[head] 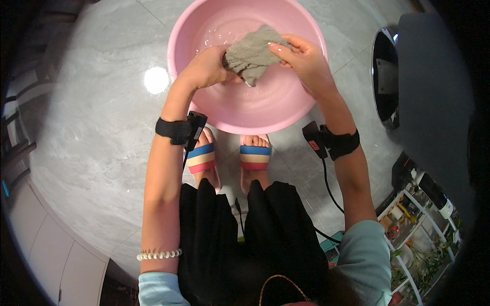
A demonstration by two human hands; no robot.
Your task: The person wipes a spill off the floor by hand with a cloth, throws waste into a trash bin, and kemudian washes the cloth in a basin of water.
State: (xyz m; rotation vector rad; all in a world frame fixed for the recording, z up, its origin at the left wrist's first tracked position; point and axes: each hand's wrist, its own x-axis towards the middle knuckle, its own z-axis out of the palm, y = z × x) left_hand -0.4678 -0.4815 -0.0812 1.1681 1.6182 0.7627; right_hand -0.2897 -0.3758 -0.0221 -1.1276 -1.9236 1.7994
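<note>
A wet-looking grey cloth (254, 51), bunched and folded, is held between my two hands over a pink plastic basin (226, 123). My left hand (210, 67) grips the cloth's left side, with the fingers partly hidden beneath it. On the right side, my right hand (300, 55) pinches the cloth between thumb and fingers. Water with small bubbles (220, 36) shows in the basin below the cloth. The far rim of the basin runs out of the top of the view.
The basin stands on a grey marbled tile floor (95, 114), just ahead of my feet in striped slides (255, 157). A round-based dark stand (384, 78) is at right. A white-framed shelf (413, 237) holds assorted items. Cables (329, 187) hang from my wrist straps. White cabinets (49, 244) are at lower left.
</note>
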